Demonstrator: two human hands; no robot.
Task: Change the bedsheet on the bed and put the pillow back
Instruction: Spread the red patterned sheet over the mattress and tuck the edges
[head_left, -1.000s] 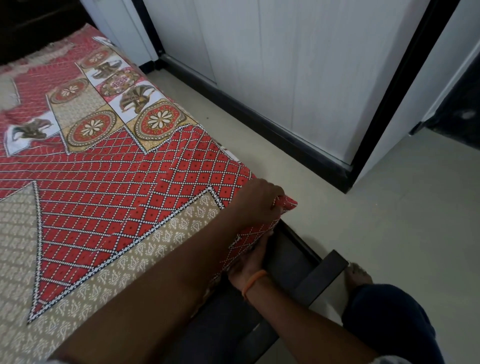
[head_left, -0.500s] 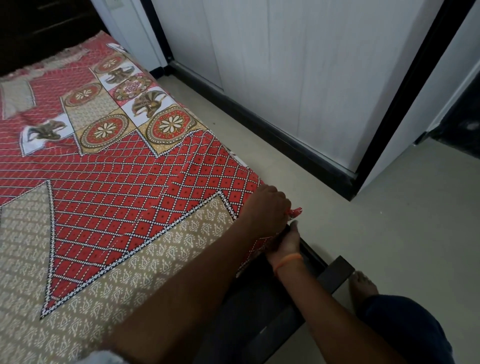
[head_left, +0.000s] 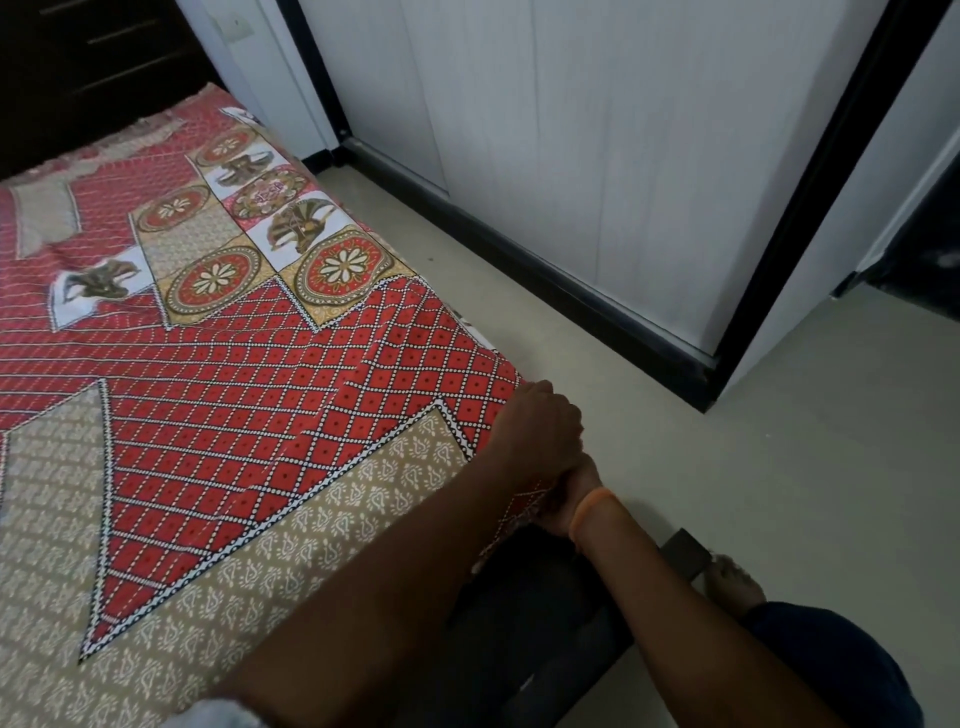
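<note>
The red, beige and white patterned bedsheet (head_left: 249, 395) lies spread flat over the bed. My left hand (head_left: 540, 431) sits on the near right corner of the mattress, its fingers curled down over the sheet's corner. Just below it, my right hand (head_left: 563, 512), with an orange band on the wrist, reaches in under that corner against the hanging sheet edge. Its fingers are hidden by my left hand and the fabric. The dark bed frame (head_left: 524, 613) shows below the corner.
White wardrobe doors (head_left: 597, 156) with a black base strip run along the right of the bed, across a strip of pale floor (head_left: 727, 493). My bare foot (head_left: 737, 582) stands by the frame's end. Dark drawers (head_left: 98, 57) stand beyond the bed's far end.
My right hand has come up from low on the bed frame to just under my left hand at the corner. The red tip of sheet that stuck out past my left hand no longer shows.
</note>
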